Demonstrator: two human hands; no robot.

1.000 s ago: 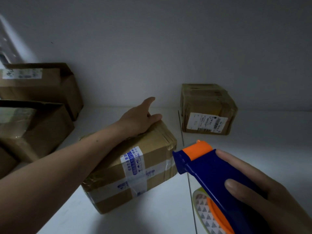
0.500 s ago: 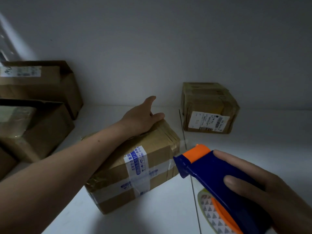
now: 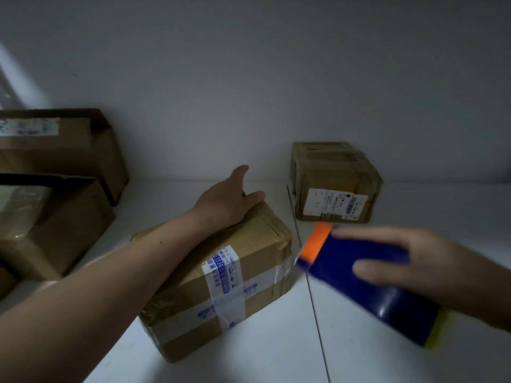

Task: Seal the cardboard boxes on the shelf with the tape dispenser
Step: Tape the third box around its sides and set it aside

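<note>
On the shelf (image 3: 276, 349): centre box (image 3: 257, 244), long axis near-left to far-right | left grip (image 3: 226, 203) flat, fingers straight, pressing its far top | right grip (image 3: 431, 269) wrapped round tape dispenser (image 3: 359, 280), just right of box, orange nose toward its right end

Four cardboard boxes (image 3: 55, 150) (image 3: 49, 225) (image 3: 221, 277) (image 3: 334, 183) (maybe a fifth, cut off at far left), one tape dispenser (image 3: 359, 275), two hands (image 3: 226, 205) (image 3: 442, 269).

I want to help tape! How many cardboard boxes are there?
4. The middle box under the left hand, a small box back right, and two at the left: the back-left box and the front-left box. A brown sliver at the left edge may be a fifth.
</note>
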